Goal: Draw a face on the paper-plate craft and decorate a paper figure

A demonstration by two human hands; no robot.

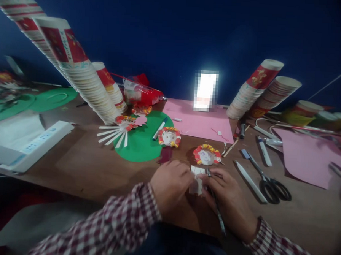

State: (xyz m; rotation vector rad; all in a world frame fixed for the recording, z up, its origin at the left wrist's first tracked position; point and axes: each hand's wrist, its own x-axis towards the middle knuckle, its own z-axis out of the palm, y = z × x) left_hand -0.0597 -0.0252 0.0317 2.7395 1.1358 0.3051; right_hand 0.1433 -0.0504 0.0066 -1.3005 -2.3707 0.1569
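A small white piece of paper lies at the table's near edge, between my two hands. My left hand is closed, its fingertips gripping the paper's left side. In my right hand is a thin dark pen-like tool, slanting with its upper end over the paper; its exact kind is unclear. The right fingertips also touch the paper's right edge. Just beyond lies a round paper face with a red and yellow frilled rim. A similar paper face rests further left, on a green paper circle.
Black-handled scissors, a white stick-like tool and a marker lie on the right. Tall paper cup stacks stand at left and right. Behind are pink paper and a lit phone; a power strip lies left.
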